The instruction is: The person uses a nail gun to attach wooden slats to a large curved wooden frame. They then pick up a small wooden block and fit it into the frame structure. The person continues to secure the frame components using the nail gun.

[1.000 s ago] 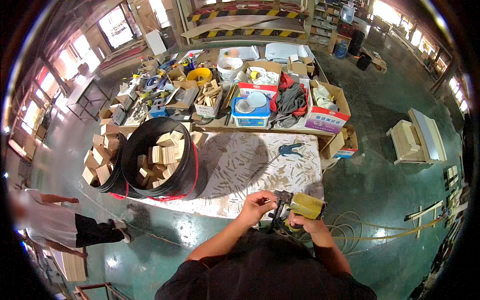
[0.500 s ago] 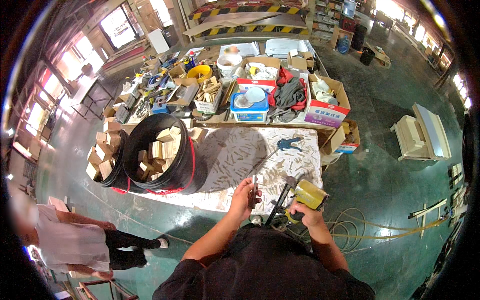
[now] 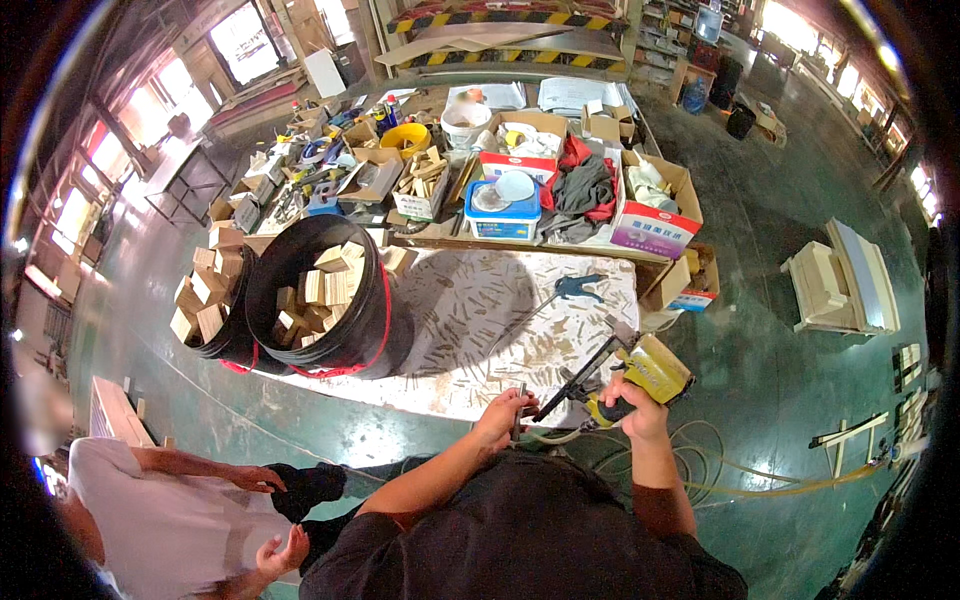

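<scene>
My right hand [image 3: 636, 408] is wrapped round the handle of a yellow and black nail gun [image 3: 652, 370]. The gun's long black magazine [image 3: 580, 378] slants down to the left, its lower end close beside my left hand [image 3: 500, 422]. Pinched upright in the left fingers is a thin grey strip [image 3: 519, 410], too small to make out fully; it looks like a stick of nails. Beyond the hands stands a white-topped table [image 3: 450, 400] strewn with small thin brown pieces. A dark blue tool or glove-like thing [image 3: 580, 288] lies near its right side.
Two black buckets [image 3: 390, 330] of wood blocks [image 3: 335, 285] stand at the table's left. Behind are cartons [image 3: 655, 215], a blue tub [image 3: 502, 220] and cloths [image 3: 580, 190]. A hose [image 3: 745, 490] trails on the floor at right. A co-worker [image 3: 170, 510] is close at left.
The nail gun has risen to the right and tilted, its magazine end now by my left hand. My left hand has dropped slightly. The co-worker has come nearer from the left.
</scene>
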Motion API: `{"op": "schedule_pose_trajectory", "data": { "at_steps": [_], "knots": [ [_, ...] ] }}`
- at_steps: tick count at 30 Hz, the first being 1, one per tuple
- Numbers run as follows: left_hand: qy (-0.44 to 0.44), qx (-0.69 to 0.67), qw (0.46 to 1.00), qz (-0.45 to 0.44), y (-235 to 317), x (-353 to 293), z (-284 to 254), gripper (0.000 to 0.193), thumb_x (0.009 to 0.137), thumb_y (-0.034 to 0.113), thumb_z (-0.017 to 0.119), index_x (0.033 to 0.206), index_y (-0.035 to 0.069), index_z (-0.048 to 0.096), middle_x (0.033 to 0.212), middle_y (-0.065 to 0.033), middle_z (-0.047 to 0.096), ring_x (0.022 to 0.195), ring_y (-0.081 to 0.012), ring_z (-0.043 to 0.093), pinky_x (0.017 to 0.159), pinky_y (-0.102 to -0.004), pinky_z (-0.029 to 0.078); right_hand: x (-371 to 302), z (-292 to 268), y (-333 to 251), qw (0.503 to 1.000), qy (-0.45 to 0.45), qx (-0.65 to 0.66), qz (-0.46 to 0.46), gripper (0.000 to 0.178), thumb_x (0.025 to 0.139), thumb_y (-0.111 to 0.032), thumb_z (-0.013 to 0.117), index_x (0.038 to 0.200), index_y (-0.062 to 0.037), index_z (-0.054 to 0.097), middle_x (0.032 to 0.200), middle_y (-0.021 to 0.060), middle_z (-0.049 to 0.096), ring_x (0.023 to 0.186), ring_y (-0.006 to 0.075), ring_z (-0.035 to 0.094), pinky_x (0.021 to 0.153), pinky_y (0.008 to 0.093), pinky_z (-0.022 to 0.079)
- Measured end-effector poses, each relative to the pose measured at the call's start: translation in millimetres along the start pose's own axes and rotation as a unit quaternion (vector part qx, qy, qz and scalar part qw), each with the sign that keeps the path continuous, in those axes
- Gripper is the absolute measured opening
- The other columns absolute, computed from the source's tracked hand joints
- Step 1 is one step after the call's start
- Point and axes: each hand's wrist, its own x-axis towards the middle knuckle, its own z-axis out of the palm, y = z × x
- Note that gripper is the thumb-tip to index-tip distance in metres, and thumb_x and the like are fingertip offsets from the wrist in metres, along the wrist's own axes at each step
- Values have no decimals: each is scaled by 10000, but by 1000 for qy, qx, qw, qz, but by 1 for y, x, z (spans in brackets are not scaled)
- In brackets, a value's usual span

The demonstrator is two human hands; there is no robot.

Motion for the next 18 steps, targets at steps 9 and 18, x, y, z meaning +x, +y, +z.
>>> {"op": "schedule_pose_trajectory", "data": {
  "at_steps": [9, 18],
  "knots": [
    [-30, -63, 997, -37, -19, 0, -2, 214, 1010, 241, 474, 1141, 78, 519, 1129, -145, 678, 955, -266, 660, 712, -381, 523, -4, 15, 0, 998, -37, -47, -24, 102, 867, -125, 629, 858, -36, 580, 741, 57, 590, 738, 194, 603, 731, 363, 507],
    [-11, -218, 975, -38, 20, -39, 36, 249, 1017, 262, 460, 1143, 48, 480, 1075, -218, 689, 871, -293, 682, 794, -388, 560, -8, 11, 8, 983, -48, -178, -11, 176, 871, -204, 630, 832, -37, 591, 742, 51, 602, 729, 176, 592, 710, 326, 481]
  ]
}}
